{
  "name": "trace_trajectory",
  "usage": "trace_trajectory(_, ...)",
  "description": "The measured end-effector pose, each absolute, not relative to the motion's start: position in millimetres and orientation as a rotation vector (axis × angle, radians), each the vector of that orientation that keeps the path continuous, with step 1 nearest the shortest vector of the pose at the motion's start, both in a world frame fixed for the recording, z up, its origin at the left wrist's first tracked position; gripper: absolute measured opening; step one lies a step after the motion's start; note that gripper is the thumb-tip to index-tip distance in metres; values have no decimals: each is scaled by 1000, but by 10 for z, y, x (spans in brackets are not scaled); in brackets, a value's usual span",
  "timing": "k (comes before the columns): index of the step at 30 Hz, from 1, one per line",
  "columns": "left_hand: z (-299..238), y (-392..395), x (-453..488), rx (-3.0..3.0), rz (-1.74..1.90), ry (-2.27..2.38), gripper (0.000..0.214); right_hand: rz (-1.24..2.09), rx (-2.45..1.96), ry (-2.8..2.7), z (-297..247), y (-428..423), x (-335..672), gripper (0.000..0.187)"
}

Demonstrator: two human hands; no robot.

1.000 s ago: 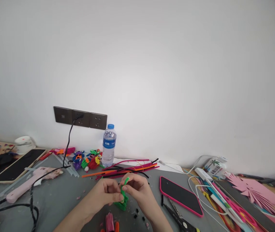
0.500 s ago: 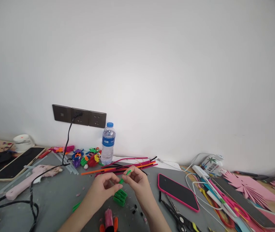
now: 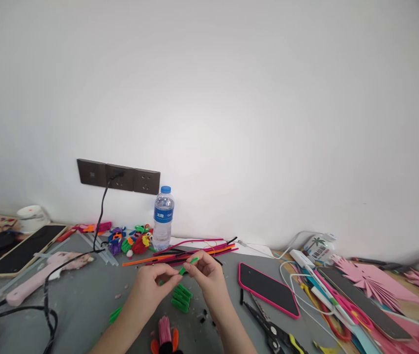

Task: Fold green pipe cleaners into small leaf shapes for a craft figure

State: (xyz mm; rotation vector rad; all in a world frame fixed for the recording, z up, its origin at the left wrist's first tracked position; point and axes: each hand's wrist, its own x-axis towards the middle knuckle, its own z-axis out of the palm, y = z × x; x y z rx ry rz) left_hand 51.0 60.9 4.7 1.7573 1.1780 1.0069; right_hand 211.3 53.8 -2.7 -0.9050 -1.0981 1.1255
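Observation:
My left hand and my right hand meet over the grey mat, both pinched on a short green pipe cleaner piece held between the fingertips. Just below the hands lies a folded green pipe cleaner bundle on the mat. A pink and orange pipe cleaner figure sits near my forearms at the bottom edge. A small green scrap lies to the left of my left arm.
Loose pipe cleaners lie behind the hands, beside a water bottle and small colourful figures. A pink-cased phone, pliers, cables and pink paper fans are at the right. A pink glue gun and tablet are at the left.
The green bundle that was up in my fingers now lies on the mat. Both hands have lifted slightly and hold only a short green piece. The view has tilted up a little.

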Motion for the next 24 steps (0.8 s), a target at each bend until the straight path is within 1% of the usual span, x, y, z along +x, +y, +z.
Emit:
trace_trajectory(10,123,577,513,1838,1110,1149,14,1202,-947,-1126,23,532,2175,23)
trace_trajectory(13,126,586,518,1754,1093,1132,10,1209,-943,-1130,1,545,2222,23)
trace_trajectory(15,137,589,524,1589,1089,1097,11,1175,-962,-1156,-1,543,2226,22)
trace_trajectory(18,142,582,544,1212,1039,1015,26,955,-998,-1209,42,502,2180,15)
trace_trajectory(20,128,569,566,966,994,926,32,700,-1009,-1274,93,448,2129,6)
trace_trajectory(21,116,561,579,864,981,872,32,569,-1003,-1326,118,417,2103,5)
trace_trajectory(24,80,535,613,658,968,720,27,269,-970,-1514,164,340,2046,14)
